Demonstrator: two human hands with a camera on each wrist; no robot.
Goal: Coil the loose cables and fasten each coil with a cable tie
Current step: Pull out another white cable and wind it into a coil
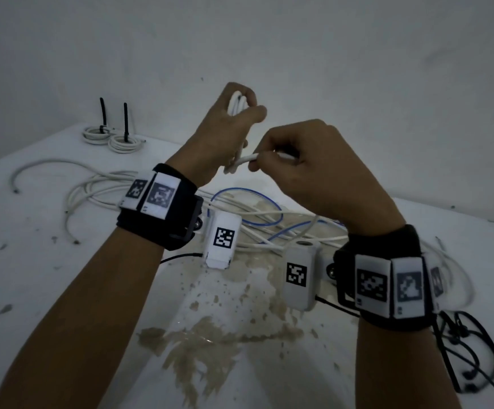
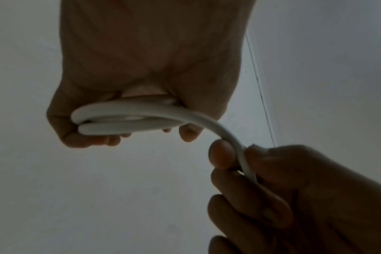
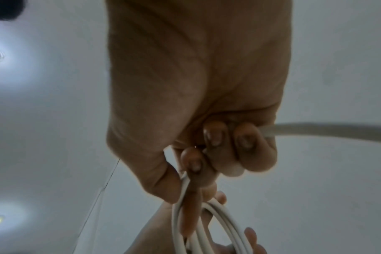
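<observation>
Above the table, my left hand (image 1: 236, 113) grips a small coil of white cable (image 1: 237, 104), its loops running between thumb and fingers; the coil (image 2: 124, 118) shows plainly in the left wrist view. My right hand (image 1: 284, 160) pinches the running length of the same white cable (image 1: 247, 161) just right of the coil, fingers curled round it (image 3: 270, 132). Two finished white coils (image 1: 113, 138) with upright black cable ties (image 1: 125, 121) lie at the far left of the table.
A tangle of loose white cables (image 1: 107, 187) and a blue cable (image 1: 245, 208) lies on the white table (image 1: 33, 276) under my wrists. Black cable ties (image 1: 476, 358) lie at the right near edge. Brown stains (image 1: 204, 349) mark the tabletop.
</observation>
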